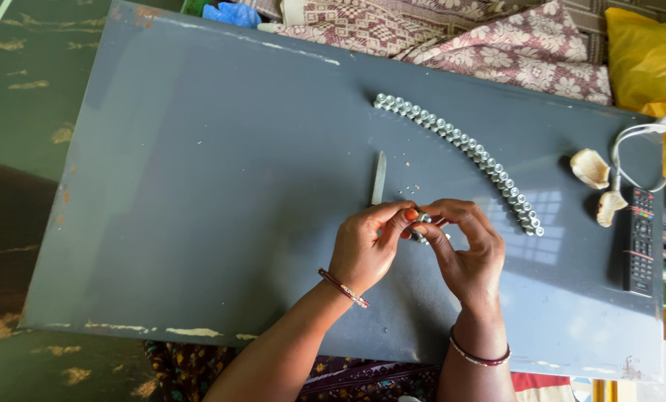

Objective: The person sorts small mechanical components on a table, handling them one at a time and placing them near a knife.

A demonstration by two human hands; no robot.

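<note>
1. A grey board (pixel 199 186) fills most of the view; every place below is told from it.
2. Past its far edge lies a floral cloth (pixel 452 37), with a yellow bag (pixel 645 56) at the far right corner and one blue glove (pixel 232 13) farther left.
3. One black remote (pixel 638 242) lies at the right edge, below a white cable (pixel 645 134).
4. One curved beaded strip (pixel 459 145), silvery, runs across the board's right half.
5. Two pale shells (pixel 590 167) sit just left of the remote.
6. One slim pale blade (pixel 378 179) lies near the middle.
7. Left hand (pixel 363 249) and right hand (pixel 467 253) meet over the board's near middle, fingertips together, pinching a small silvery beaded piece (pixel 421 227).
</note>
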